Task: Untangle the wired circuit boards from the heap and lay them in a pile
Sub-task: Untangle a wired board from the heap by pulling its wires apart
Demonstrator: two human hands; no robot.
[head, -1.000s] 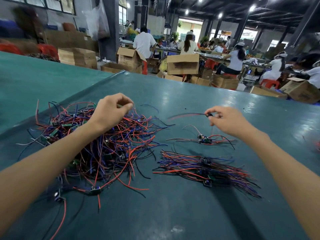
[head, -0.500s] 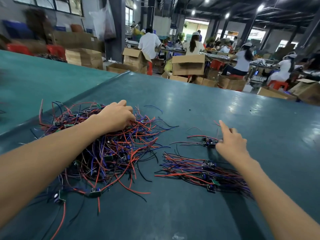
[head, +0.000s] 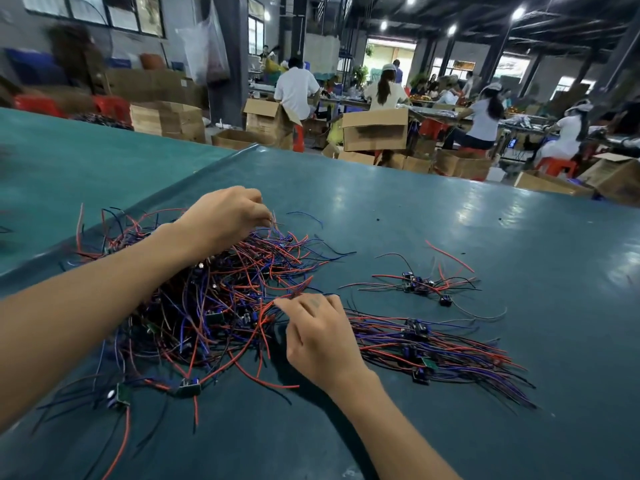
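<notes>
Heap (head: pixel 214 292): L hand (head: pixel 225 220) pinches its top, R hand (head: pixel 318 337) its edge.

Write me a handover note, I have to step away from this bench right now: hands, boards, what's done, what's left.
Left hand: pinching wires at the top of the heap.
Right hand: fingers on wires at the heap's right edge; grip unclear.
Done: a pile of straightened wired boards lies right of the heap, with a smaller cluster behind it, both on the table.
Left: most of the heap is tangled; one board sits at its near edge.
</notes>
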